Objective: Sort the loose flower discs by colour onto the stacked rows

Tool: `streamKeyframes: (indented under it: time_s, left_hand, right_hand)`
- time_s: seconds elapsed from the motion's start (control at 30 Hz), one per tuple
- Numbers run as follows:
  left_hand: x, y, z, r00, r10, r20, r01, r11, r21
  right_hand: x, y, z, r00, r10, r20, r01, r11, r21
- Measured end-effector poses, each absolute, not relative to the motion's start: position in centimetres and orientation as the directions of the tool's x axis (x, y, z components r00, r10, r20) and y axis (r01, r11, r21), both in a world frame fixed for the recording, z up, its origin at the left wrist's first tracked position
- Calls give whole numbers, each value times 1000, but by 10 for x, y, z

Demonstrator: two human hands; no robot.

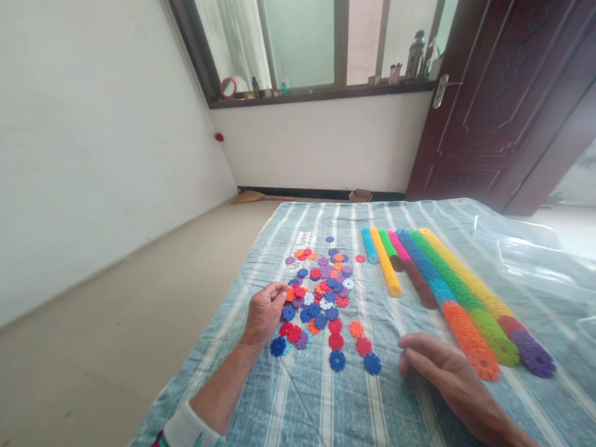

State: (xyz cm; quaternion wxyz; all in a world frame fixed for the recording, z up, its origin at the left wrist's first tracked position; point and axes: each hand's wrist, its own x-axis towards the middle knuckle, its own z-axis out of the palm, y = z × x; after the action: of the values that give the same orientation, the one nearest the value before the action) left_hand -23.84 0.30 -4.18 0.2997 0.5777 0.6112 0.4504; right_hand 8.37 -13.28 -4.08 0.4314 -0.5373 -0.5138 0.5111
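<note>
A pile of small flower-shaped plastic discs [321, 295] in red, blue, orange, purple and white lies on a blue striped cloth [298, 397]. My left hand [264, 312] rests at the pile's left edge, fingers curled and pinched at an orange disc [290, 293]. My right hand [447, 366] lies on the cloth at the lower right, fingers stretched out toward the left, holding nothing. Just beyond it lie several long rods of stacked discs [447, 292] in yellow, green, blue, pink and orange.
Clear plastic bags or bins [526, 254] sit at the cloth's right edge. A dark wooden door [493, 99] stands at the back right. The window sill [326, 93] carries small bottles. Bare tile floor [102, 310] runs along the left beside a white wall.
</note>
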Motion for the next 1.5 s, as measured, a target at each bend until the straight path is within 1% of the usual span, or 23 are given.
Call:
streamKeyframes:
  time_s: [0.1, 0.27, 0.47, 0.57, 0.77, 1.07, 1.3, 1.5]
  left_hand:
    - [-239, 3, -42, -106, 975, 194, 478, -121, 870]
    - [-240, 5, -44, -30, 932, 362, 621, -267, 737]
    - [-241, 5, -44, 30, 911, 411, 672, -322, 666]
    - [-241, 4, -43, 51, 908, 417, 674, -339, 656]
    - [-241, 3, -42, 86, 925, 371, 669, -330, 666]
    - [-241, 2, -40, 60, 942, 331, 666, -285, 690]
    - [-241, 3, -41, 52, 938, 344, 664, -289, 689]
    - [-239, 2, -38, 71, 932, 356, 682, -306, 665]
  right_hand:
    - [83, -132, -41, -57, 993, -100, 95, -94, -991]
    - [83, -132, -39, -61, 993, -102, 92, -96, -991]
    - [82, -132, -37, -63, 991, -114, 108, -107, -988]
    - [82, -132, -37, -67, 991, -112, 121, -104, -987]
    - [82, -132, -41, -64, 993, -101, 107, -93, -990]
    - [83, -133, -48, -42, 994, -96, 105, -91, -990]
    - [83, -133, -52, -33, 996, -87, 90, -84, -992]
    - [82, -133, -40, -46, 994, -101, 112, -96, -989]
